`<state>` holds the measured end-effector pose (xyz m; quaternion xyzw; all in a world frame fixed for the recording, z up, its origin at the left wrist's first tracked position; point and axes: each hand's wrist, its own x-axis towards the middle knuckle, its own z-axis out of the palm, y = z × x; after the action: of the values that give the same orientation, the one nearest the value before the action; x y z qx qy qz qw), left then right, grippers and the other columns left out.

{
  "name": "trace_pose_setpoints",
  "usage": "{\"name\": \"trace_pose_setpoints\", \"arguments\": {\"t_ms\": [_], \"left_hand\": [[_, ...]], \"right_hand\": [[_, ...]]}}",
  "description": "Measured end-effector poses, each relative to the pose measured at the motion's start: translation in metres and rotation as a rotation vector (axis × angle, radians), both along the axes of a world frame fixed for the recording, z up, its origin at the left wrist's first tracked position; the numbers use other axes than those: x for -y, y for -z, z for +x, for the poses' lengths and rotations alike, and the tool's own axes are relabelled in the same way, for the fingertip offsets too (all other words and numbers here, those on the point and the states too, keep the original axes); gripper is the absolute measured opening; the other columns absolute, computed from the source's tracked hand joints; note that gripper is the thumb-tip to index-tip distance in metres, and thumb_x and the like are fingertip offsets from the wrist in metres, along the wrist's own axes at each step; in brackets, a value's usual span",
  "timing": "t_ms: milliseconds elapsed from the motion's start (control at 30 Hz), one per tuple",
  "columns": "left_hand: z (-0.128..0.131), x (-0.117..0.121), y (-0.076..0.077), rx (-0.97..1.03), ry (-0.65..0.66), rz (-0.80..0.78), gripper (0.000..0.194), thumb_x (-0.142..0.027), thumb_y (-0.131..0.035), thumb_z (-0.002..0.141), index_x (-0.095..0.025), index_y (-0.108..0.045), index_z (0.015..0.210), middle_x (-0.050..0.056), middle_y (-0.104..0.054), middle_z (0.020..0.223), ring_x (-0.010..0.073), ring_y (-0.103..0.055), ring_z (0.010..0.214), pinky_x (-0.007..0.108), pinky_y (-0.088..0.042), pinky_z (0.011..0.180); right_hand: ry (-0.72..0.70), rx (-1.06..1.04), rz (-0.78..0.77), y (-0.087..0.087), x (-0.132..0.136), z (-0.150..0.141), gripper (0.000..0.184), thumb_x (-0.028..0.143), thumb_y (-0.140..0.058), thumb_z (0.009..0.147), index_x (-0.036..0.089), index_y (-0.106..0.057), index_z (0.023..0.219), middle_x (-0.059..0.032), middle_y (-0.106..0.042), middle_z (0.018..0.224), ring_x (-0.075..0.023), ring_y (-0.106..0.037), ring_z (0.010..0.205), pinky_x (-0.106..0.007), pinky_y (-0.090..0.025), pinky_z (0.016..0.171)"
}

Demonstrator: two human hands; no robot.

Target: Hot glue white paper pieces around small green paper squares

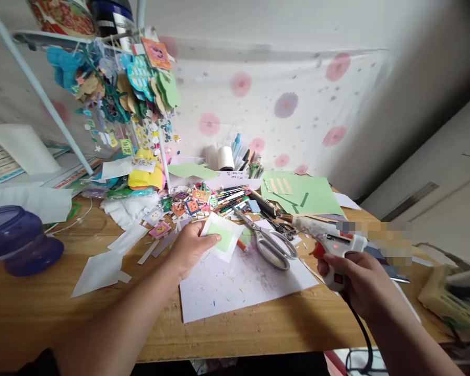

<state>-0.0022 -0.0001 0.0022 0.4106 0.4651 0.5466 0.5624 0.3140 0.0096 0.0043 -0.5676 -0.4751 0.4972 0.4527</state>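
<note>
"Where did we have our piece?"

"The green-and-white paper square was in our left hand, over the far left part of the pale sheet. Our thumb lay on its green face and the other fingers were mostly hidden, so we seemed to be pinching it by its left side, with the right side free."

"And our right hand?"

"Its fingers were wrapped around the handle of the glue gun, near the red trigger. We couldn't tell whether that was squeezed. The nozzle faced the square from well apart, with the scissors lying between."

"Which step did that make it?"

"Probably readying to glue; we could make out no glue on the green."

"So the next move called for what?"

"Most likely bringing nozzle and square together, clear of the scissors and with our thumb away from the tip."

"And farther out?"

"Small decorated squares and a green sheet lay toward the back of the desk."
</note>
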Motion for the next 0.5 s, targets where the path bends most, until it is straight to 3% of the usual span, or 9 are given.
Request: {"name": "trace_pose_setpoints", "arguments": {"t_ms": [100, 233, 367, 500], "left_hand": [[-0.007, 0.000, -0.006, 0.001, -0.043, -0.002, 0.029, -0.022, -0.077, 0.058, -0.012, -0.067, 0.083, 0.003, -0.069, 0.075, 0.0158, -0.061, 0.065, 0.027, -0.047, 0.063], [-0.015, -0.001, -0.014, -0.012, -0.101, 0.032, 0.027, -0.019, -0.075, 0.057, -0.014, -0.065, 0.081, 0.001, -0.068, 0.075, 0.0146, -0.060, 0.064, 0.026, -0.046, 0.063], [-0.022, 0.000, -0.019, -0.042, -0.134, 0.030, 0.023, -0.023, -0.072, 0.061, -0.015, -0.064, 0.081, 0.000, -0.064, 0.071, 0.0132, -0.057, 0.059, 0.025, -0.041, 0.057], [-0.023, 0.001, -0.021, -0.070, -0.172, 0.044, 0.020, -0.023, -0.070, 0.062, -0.015, -0.064, 0.080, 0.000, -0.061, 0.069, 0.0113, -0.053, 0.058, 0.024, -0.038, 0.055]], "right_hand": [[-0.221, -0.114, 0.026, -0.009, -0.001, -0.034, 0.036, 0.046, -0.079, 0.060, 0.017, -0.059, 0.054, -0.0021, -0.053, 0.050, -0.0115, -0.043, 0.047, -0.025, -0.033, 0.043], [-0.444, -0.167, 0.067, -0.020, -0.014, -0.075, 0.031, 0.042, -0.079, 0.062, 0.017, -0.063, 0.070, 0.0014, -0.050, 0.050, -0.0116, -0.043, 0.047, -0.024, -0.033, 0.044], [-0.483, -0.067, 0.109, -0.028, -0.030, -0.100, 0.027, 0.040, -0.078, 0.064, 0.018, -0.067, 0.075, 0.0003, -0.055, 0.052, -0.0131, -0.046, 0.047, -0.025, -0.033, 0.041], [-0.544, -0.047, 0.160, -0.022, -0.042, -0.108, 0.026, 0.042, -0.078, 0.062, 0.021, -0.069, 0.073, -0.0012, -0.059, 0.053, -0.0147, -0.049, 0.047, -0.026, -0.038, 0.042]]}}
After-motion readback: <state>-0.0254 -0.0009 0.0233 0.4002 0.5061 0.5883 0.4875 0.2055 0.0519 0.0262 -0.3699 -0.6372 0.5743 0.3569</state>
